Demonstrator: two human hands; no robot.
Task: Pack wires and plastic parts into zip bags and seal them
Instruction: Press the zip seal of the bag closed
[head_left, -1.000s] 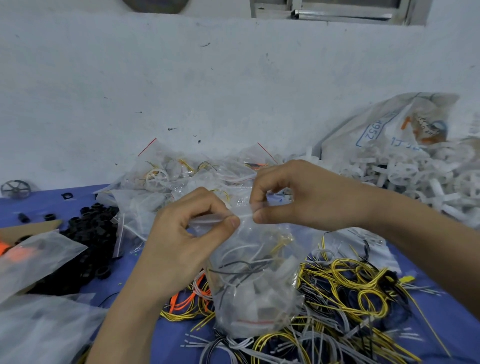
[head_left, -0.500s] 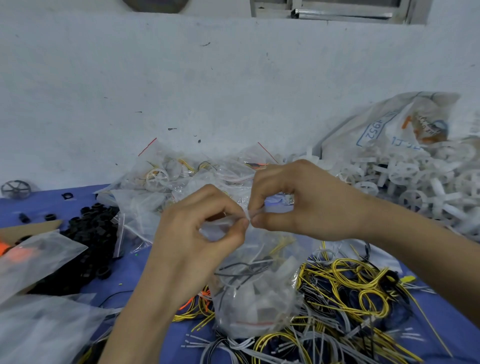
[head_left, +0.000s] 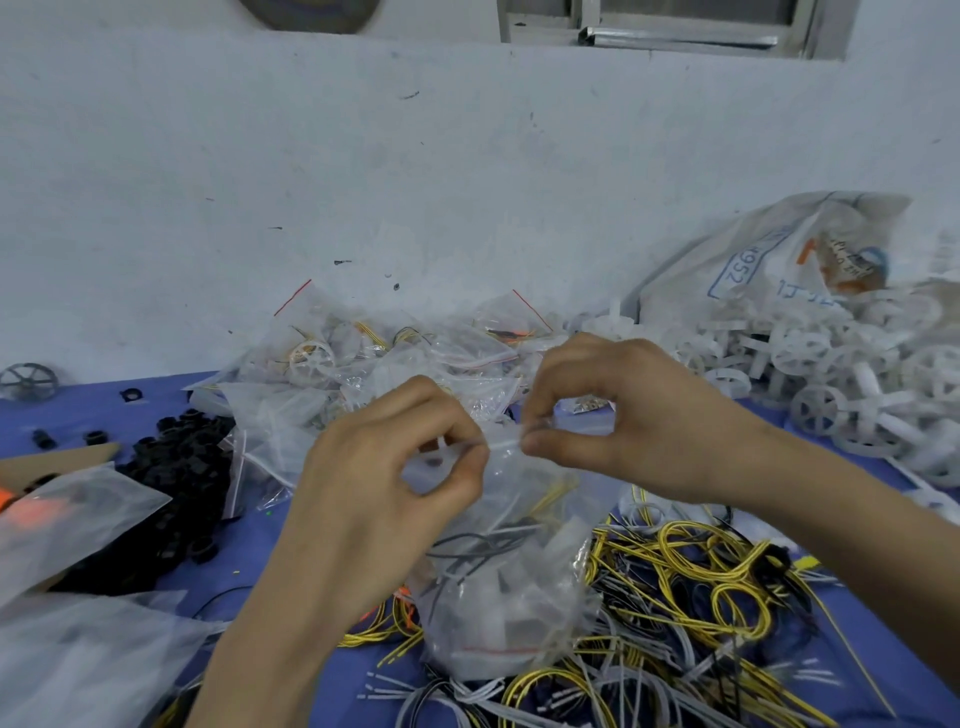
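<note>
a: where is the bag right now?
b: the zip bag (head_left: 509, 613) hangs between both hands, its top strip stretched level and its belly resting, it seems, on the loose wires (head_left: 701, 582) on the blue table (head_left: 104, 405). grey wires and white plastic bits show through it.
a: and the fingers?
b: the left hand (head_left: 374, 499) pinches the strip between thumb and forefinger, other fingers curled. the right hand (head_left: 623, 415) pinches it the same way, just beside.
a: why so close together?
b: my guess is they're pressing the zip shut bit by bit. a taut strip lines up the two lips. whether it's fully closed, i cannot tell.
a: and the heap behind?
b: filled bags (head_left: 363, 364) lie against the wall, likely finished ones. white wheels (head_left: 857, 374) sit to the right and black parts (head_left: 176, 493) to the left, in reach for the next bag.
</note>
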